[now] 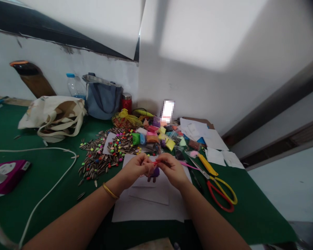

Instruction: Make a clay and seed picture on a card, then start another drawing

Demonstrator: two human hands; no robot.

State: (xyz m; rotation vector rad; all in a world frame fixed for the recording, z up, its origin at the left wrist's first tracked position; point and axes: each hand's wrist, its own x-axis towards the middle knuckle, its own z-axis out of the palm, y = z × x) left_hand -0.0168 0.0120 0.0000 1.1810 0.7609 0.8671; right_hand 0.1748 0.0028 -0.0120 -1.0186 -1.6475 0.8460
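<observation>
Close together over white paper sheets [148, 210], my left hand [137, 168] and my right hand [171, 171] are both closed in a pinch. Between their fingertips is a small red piece [155, 162], too small to make out in kind. Just below the fingers shows a purple lump [155, 172] with dark seed-like bits at its lower edge, partly hidden by my left fingers. To the right of my right hand lie a pink stick [188, 165] and scissors [216, 187] with one red and one yellow handle.
Sunflower seeds mixed with coloured beads [100, 159] spread to the left. Packets of coloured clay [152, 139] lie behind the hands. A yellow craft knife [207, 164] lies near the scissors. A white cable [50, 191], bags [104, 99] and a purple tissue pack [15, 175] are farther left.
</observation>
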